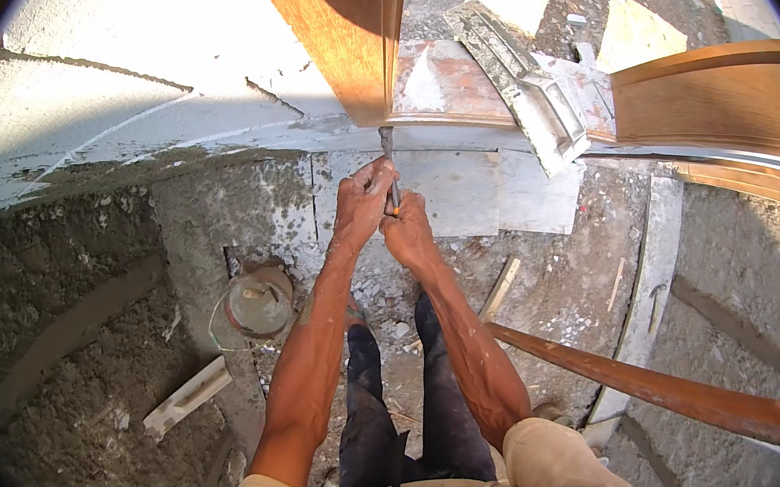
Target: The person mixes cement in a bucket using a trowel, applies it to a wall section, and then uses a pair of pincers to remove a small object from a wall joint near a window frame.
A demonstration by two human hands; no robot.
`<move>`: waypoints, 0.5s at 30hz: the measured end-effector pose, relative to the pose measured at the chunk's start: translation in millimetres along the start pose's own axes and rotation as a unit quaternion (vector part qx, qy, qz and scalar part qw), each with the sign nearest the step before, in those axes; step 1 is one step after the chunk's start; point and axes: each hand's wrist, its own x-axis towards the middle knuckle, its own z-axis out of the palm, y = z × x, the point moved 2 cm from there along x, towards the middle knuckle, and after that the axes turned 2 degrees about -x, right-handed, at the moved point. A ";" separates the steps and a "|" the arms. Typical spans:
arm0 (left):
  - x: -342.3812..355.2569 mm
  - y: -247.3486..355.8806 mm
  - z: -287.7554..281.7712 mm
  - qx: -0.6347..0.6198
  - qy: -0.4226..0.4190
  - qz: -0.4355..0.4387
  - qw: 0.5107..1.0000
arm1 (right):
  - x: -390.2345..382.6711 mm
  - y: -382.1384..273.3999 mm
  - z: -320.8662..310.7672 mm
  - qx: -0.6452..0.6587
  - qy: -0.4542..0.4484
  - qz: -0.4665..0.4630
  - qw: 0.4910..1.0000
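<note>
Both my hands are raised together at the foot of a wooden door frame (372,59). My left hand (361,202) is closed around a slim grey tool (385,139) whose dark, slightly flared tip points away from me. That tip meets the white plastered edge just under the frame's lower corner. My right hand (410,236) presses close beside the left, fingers curled at the orange-ended near end of the same tool. The tool's exact kind cannot be made out. Below and beyond my hands lie thin grey sheets (458,194) on the ground.
A mortar-caked float with a handle (557,128) leans across the sill. At lower left stand a bucket (258,304) and another float (188,397). A long wooden pole (644,376) crosses the right side. Rubble and wood scraps, including a short stick (500,290), litter the ground.
</note>
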 end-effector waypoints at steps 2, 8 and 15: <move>2.5 -4.0 0.6 0.019 0.000 0.013 1.000 | -1.7 -0.7 -1.1 -0.045 0.055 -0.042 0.997; 23.7 -4.5 4.3 0.150 -0.007 0.015 0.989 | -1.3 6.5 -0.4 0.101 -0.060 0.118 0.986; 26.2 -2.8 33.2 0.057 -0.043 -0.016 0.997 | 9.0 10.9 -2.1 0.087 -0.080 0.056 0.991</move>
